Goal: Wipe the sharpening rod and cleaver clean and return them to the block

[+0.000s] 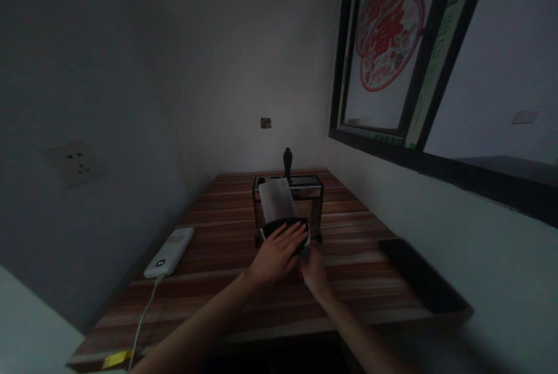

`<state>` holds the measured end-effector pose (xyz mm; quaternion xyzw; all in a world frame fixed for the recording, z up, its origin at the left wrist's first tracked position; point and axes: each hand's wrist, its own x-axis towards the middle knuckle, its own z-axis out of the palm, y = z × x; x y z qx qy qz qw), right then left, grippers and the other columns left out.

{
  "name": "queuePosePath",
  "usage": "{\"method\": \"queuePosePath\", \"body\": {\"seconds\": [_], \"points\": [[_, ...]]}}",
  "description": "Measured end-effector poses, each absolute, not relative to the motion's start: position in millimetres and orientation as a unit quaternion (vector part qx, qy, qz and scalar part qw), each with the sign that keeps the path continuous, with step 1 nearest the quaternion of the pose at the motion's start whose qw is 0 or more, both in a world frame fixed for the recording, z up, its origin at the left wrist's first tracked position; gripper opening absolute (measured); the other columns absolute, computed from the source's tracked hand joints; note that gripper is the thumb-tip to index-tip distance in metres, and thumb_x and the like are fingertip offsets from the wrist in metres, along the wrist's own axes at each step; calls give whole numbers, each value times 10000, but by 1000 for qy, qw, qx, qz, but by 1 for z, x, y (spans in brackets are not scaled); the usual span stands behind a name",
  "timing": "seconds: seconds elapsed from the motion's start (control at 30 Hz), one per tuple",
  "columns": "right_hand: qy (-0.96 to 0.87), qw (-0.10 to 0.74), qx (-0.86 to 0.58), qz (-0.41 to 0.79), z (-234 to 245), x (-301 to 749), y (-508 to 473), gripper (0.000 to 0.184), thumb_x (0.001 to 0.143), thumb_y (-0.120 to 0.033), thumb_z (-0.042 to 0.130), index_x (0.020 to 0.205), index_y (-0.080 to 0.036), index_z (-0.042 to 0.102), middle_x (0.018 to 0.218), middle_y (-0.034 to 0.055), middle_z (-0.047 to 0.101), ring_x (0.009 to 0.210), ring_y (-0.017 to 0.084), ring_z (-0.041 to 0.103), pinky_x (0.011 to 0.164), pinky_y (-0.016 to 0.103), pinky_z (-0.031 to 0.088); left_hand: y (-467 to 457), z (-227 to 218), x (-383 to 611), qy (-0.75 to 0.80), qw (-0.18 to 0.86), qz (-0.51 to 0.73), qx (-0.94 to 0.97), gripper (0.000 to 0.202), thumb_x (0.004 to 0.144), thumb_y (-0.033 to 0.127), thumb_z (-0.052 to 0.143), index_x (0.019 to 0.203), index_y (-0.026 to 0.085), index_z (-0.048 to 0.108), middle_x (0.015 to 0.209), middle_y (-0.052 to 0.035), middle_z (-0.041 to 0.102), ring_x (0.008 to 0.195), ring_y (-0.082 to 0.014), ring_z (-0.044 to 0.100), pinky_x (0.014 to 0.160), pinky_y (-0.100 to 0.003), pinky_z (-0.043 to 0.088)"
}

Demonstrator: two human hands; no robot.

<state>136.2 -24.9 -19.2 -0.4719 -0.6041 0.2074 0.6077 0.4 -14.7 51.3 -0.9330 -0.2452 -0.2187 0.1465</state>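
Slipping looks like the likeliest trouble: the broad pale blade-like piece (278,198) tilts up in front of the metal rack (305,186) near the middle of the table, its lower end covered by a black piece (275,225), and if its edge is sharp, a slide of the left hand (279,249) past that cover could bring fingers against it. That hand lies flat on the black piece, fingers straight and slightly spread, pressing rather than grasping. The right hand (314,266), just beside it, looks curled, but blur and the left fingers hide whether it closes on a handle; a loose hold there could let the piece twist. Pushed forward, it might knock the rack or the dark handle (288,160) upright at it; whether they touch is unclear. Dim light could make a misjudged edge likelier. The wood-striped tabletop (349,234) bears a white power bank (168,253) with a cable (143,322) at left, a yellow item (115,359) at the near corner and a dark flat slab (422,275) at right. Plain walls (244,43) rise around it, with a socket (77,165) on the left and a dark-framed panel (392,43) printed in red on the right.
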Motion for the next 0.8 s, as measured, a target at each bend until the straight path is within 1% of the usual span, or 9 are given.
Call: {"method": "queuePosePath", "body": {"seconds": [0.1,0.2,0.33,0.5,0.67,0.73,0.8], "points": [[-581,634,-457,229,-22,136,-22,222,765,-280,480,881,-158,625,863,128,706,786,235,666,696,319,530,-24,42,2,-220,128,-206,-945,521,859,198,419,1359,166,276,1425,-63,346,1351,-146,207,1104,-380,232],[-562,645,-460,236,-24,136,-22,237,771,-256,459,914,-164,623,928,139,697,850,237,659,749,337,526,-28,37,3,-221,121,-209,-945,531,852,185,425,1360,159,273,1421,-77,350,1352,-155,208,1101,-394,237],[-565,639,-459,248,-25,136,-23,218,778,-246,446,876,-172,626,893,135,702,820,236,664,734,346,531,-27,38,2,-222,117,-201,-947,534,843,185,433,1354,156,283,1431,-72,332,1355,-160,196,1103,-401,232],[-560,645,-467,229,-24,135,-21,215,745,-226,478,887,-172,630,880,130,704,837,242,658,738,351,529,-27,44,1,-221,118,-197,-948,544,843,194,436,1361,163,271,1429,-65,338,1355,-150,196,1107,-386,227],[-586,625,-468,218,-16,135,-23,207,745,-252,482,864,-162,626,867,127,701,809,241,659,709,334,527,-24,50,-1,-230,117,-201,-945,527,858,198,419,1363,175,272,1423,-56,351,1349,-144,216,1107,-374,225],[-595,618,-468,212,-15,136,-25,204,754,-279,494,860,-160,622,821,109,699,759,231,661,671,317,526,-20,53,-2,-239,122,-205,-941,516,864,207,419,1360,180,280,1424,-49,349,1349,-144,215,1109,-374,221],[-597,609,-478,209,-15,136,-26,209,767,-320,503,835,-162,620,706,73,683,669,215,656,582,285,518,-15,56,-3,-249,131,-212,-936,510,869,214,418,1359,181,284,1429,-44,341,1351,-145,210,1112,-375,214]]}}
